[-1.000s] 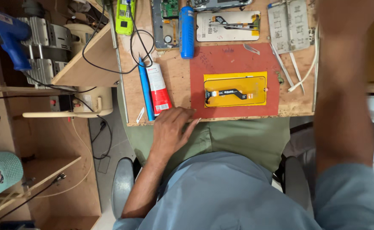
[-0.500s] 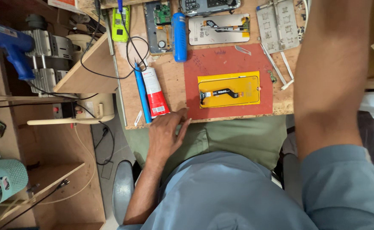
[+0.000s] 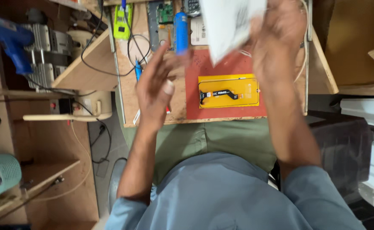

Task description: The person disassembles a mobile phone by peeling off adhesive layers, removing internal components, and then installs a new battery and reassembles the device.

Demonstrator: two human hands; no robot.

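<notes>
While the right hand [image 3: 276, 47] grips a white paper packet [image 3: 229, 21] above the far side of the tabletop [image 3: 153, 113], the left hand [image 3: 157, 85] hovers beside it with fingers spread wide, holding nothing. Below them a yellow card with a black strip part [image 3: 228, 90] lies on a red mat [image 3: 233, 110]. A blue cylinder [image 3: 180, 32] stands near the left fingertips, with a green tool [image 3: 123, 21] farther left.

Right hand [image 3: 276, 47] holds white sheet [image 3: 231, 23]; left hand [image 3: 157, 87] raised open.
</notes>
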